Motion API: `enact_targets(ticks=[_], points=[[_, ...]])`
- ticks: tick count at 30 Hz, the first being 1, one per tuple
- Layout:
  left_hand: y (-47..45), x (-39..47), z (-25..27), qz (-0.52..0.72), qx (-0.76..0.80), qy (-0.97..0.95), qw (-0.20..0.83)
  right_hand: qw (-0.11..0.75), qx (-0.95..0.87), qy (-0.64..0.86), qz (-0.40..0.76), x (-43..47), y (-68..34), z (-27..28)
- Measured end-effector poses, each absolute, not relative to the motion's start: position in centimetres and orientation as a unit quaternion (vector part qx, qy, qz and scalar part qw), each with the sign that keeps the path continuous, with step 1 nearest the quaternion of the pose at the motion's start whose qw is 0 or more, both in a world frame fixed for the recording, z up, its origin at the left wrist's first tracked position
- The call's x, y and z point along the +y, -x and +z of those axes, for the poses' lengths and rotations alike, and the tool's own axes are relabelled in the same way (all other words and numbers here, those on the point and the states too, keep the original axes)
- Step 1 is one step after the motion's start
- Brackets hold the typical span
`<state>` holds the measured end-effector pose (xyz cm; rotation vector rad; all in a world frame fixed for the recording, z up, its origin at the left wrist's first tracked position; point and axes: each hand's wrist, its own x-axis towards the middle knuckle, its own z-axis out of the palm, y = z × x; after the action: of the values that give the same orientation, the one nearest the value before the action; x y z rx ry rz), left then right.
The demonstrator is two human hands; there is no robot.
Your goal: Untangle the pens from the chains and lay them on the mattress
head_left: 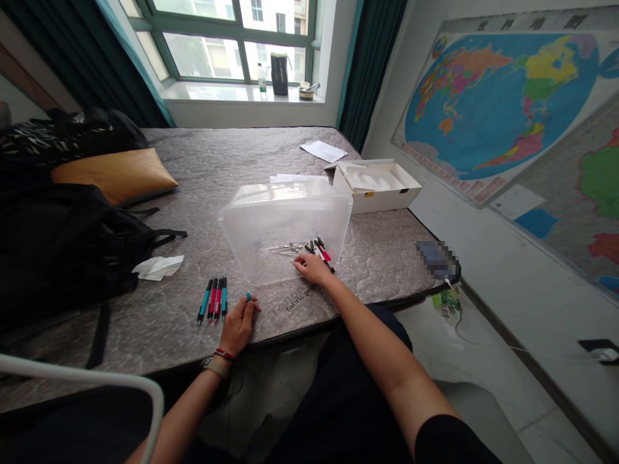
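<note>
My left hand (238, 327) rests near the mattress's front edge, its fingers closed around a small teal pen part (248, 297); most of that part is hidden in the grip. Beside it on the left, several teal and red pens (217, 298) lie in a row. My right hand (313, 268) reaches into the opening of a clear plastic box (285, 216) tipped on its side. Its fingers are bent together low at thin pen pieces (290, 248); what they pinch is too small to make out. Black, red and white pen parts (323, 253) lie just beyond that hand.
A white open carton (384, 201) and paper sheets (323, 151) lie behind the box. Black bags (62, 251), a tan cushion (116, 174) and a crumpled tissue (158, 267) are on the left. At the right corner lies a blurred phone (436, 259) on a cable.
</note>
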<state>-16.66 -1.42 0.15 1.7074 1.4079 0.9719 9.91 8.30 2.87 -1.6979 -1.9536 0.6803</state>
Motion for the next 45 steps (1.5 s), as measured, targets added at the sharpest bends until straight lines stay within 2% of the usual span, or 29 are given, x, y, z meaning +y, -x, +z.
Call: enact_targets(ticks=[4, 9, 24, 31, 40, 45], points=[[16.7, -1.0, 0.3, 0.405, 0.554, -0.618, 0.383, 0.242, -0.702, 0.622, 0.249, 8.7, -10.1, 2.6], [16.5, -0.3, 0.4, 0.428, 0.544, -0.590, 0.416, 0.247, -0.694, 0.647, 0.197, 9.7, -11.1, 1.7], [16.2, -1.1, 0.8, 0.391, 0.551, -0.635, 0.375, 0.228, -0.708, 0.649, 0.157, 10.5, -10.4, 0.9], [16.2, -1.1, 0.6, 0.423, 0.542, -0.620, 0.379, 0.200, -0.738, 0.627, 0.146, 11.4, -10.5, 0.7], [16.3, -1.1, 0.5, 0.426, 0.539, -0.628, 0.364, 0.243, -0.730, 0.622, 0.147, 10.7, -10.2, 1.3], [16.3, -0.9, 0.5, 0.445, 0.530, -0.600, 0.403, 0.207, -0.746, 0.617, 0.142, 9.6, -8.4, 1.5]])
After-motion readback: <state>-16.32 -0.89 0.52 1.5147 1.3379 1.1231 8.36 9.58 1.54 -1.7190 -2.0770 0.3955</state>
